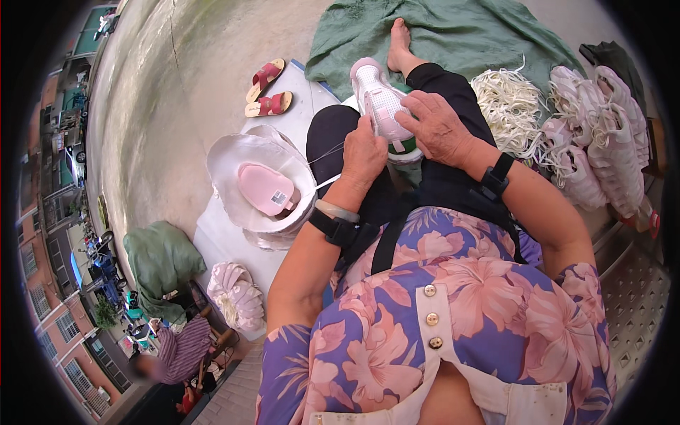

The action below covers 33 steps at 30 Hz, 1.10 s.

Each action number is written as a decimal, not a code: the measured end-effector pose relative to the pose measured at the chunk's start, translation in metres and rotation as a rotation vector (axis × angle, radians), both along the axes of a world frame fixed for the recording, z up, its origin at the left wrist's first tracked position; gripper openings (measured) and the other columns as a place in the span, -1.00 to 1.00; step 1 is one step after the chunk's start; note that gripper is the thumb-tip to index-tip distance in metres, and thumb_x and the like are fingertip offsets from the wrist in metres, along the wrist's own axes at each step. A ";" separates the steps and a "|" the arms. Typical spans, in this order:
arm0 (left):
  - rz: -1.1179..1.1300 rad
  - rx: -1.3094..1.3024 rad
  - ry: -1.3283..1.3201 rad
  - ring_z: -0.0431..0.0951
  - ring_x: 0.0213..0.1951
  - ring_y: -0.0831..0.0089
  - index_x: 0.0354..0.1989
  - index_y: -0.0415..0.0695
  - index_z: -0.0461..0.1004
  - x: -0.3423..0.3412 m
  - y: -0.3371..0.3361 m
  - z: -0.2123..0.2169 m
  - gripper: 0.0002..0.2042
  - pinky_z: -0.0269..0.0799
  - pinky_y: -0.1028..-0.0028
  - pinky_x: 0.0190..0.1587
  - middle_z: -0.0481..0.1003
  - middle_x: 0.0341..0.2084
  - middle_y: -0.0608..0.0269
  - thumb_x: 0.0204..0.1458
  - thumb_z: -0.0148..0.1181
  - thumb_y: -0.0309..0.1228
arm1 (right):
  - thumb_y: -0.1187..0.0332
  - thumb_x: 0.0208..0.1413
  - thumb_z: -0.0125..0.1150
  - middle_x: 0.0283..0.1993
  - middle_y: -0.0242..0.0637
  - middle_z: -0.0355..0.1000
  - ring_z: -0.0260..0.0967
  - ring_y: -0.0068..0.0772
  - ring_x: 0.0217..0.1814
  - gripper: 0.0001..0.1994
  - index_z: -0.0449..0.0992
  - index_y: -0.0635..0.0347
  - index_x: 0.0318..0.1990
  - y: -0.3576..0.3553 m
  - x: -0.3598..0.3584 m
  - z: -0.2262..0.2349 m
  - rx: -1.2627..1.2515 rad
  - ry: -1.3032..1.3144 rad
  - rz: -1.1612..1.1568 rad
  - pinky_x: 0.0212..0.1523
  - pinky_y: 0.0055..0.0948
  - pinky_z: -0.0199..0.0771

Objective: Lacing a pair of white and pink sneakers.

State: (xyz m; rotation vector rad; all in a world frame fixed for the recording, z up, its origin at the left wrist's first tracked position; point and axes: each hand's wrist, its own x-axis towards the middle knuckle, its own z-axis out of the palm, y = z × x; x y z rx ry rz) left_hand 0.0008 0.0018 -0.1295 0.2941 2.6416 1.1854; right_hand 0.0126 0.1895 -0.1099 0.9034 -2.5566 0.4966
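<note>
Right now your lap is hemmed in on both sides — the pile of white shoes (602, 142) and the heap of white laces (506, 106) crowd your right, and the stack of white shoe uppers (248, 159) with a pink insole (265, 188) on top sits just beside your left knee on the pale board (223, 248). Open room lies past the far edge of that board, on the bare concrete floor (163, 92), where a pair of red sandals (265, 88) rests. Ahead, the green cloth (453, 32) spreads under your outstretched foot.

The white-and-pink shoe (379, 99) lies on your thigh, toe pointing away from you, its perforated white upper facing up and its pink sole edge showing at the far end. Your right hand (439, 127) lies over its near half with fingers curled, gripping it. Your left hand (363, 156) is pinched closed on a thin white thread (327, 150) just beside the shoe's left edge — the strand runs off leftward.
</note>
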 end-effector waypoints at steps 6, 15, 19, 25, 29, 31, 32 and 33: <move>0.037 0.132 -0.193 0.51 -0.71 0.38 -0.08 -0.37 0.27 -0.003 0.005 0.020 -0.65 0.44 0.47 -0.67 0.46 -0.66 0.08 -0.11 -0.12 -0.57 | 0.35 -0.17 0.03 -0.30 -0.33 0.22 0.20 -0.37 -0.13 -0.83 0.33 0.08 -0.34 -0.013 -0.009 0.006 0.292 -0.013 0.187 -0.14 -0.37 0.13; 0.106 0.176 -0.338 0.49 -0.71 0.42 -0.04 -0.38 0.24 -0.008 -0.002 0.031 -0.63 0.43 0.51 -0.70 0.46 -0.66 0.11 -0.09 -0.18 -0.56 | 0.34 -0.17 0.02 -0.57 -0.39 0.19 0.21 -0.42 -0.48 -0.91 0.28 0.09 -0.50 -0.001 -0.010 -0.003 0.222 0.041 0.189 -0.31 -0.40 0.12; -0.011 0.023 -0.209 0.50 -0.69 0.27 -0.05 -0.37 0.23 -0.001 -0.003 0.027 -0.63 0.45 0.35 -0.62 0.45 -0.67 0.01 -0.09 -0.13 -0.53 | 0.34 -0.17 0.09 -0.56 -0.37 0.20 0.22 -0.39 -0.52 -0.87 0.28 0.08 -0.48 0.013 -0.005 -0.004 0.086 -0.126 0.169 -0.35 -0.40 0.10; -0.192 -0.380 0.104 0.46 -0.49 -0.09 -0.11 -0.35 0.24 0.006 0.006 0.032 -0.63 0.36 0.08 -0.38 0.42 -0.61 -0.18 -0.12 0.00 -0.44 | 0.32 -0.17 0.14 -0.52 -0.38 0.29 0.28 -0.37 -0.48 -0.85 0.35 0.06 -0.41 0.020 -0.008 0.001 0.149 -0.198 0.190 -0.39 -0.40 0.13; -0.221 -0.322 0.202 0.47 -0.48 -0.06 0.00 -0.38 0.18 0.014 0.007 0.032 -0.53 0.37 0.15 -0.39 0.44 -0.58 -0.14 -0.12 0.03 -0.41 | 0.36 -0.16 0.16 -0.47 -0.36 0.33 0.26 -0.29 -0.50 -0.79 0.40 0.04 -0.29 0.045 -0.008 0.005 -0.205 -0.274 0.155 -0.38 -0.38 0.20; -0.260 -0.410 0.192 0.49 -0.50 0.07 0.03 -0.39 0.17 0.014 -0.001 0.039 -0.48 0.38 0.26 -0.41 0.46 -0.54 -0.06 -0.14 0.09 -0.40 | 0.43 -0.16 0.18 -0.49 -0.35 0.35 0.29 -0.42 -0.49 -0.83 0.43 0.16 -0.33 0.067 -0.014 -0.006 -0.462 -0.379 -0.057 -0.42 -0.50 0.27; -0.284 -0.459 0.185 0.49 -0.52 0.12 0.02 -0.41 0.18 0.014 -0.002 0.047 -0.47 0.39 0.29 -0.42 0.46 -0.54 -0.03 -0.15 0.12 -0.41 | 0.42 -0.10 0.17 -0.51 -0.36 0.36 0.29 -0.50 -0.52 -0.87 0.44 0.18 -0.35 0.083 -0.019 -0.020 -0.589 -0.450 -0.177 -0.46 -0.55 0.29; -0.344 -0.485 0.262 0.50 -0.52 0.13 0.01 -0.40 0.20 0.013 -0.008 0.048 -0.48 0.39 0.30 -0.43 0.47 -0.54 0.00 -0.18 0.12 -0.44 | 0.38 -0.09 0.13 -0.53 -0.29 0.38 0.33 -0.38 -0.49 -0.89 0.44 0.17 -0.39 0.105 -0.024 -0.035 -0.663 -0.578 -0.333 -0.43 -0.46 0.32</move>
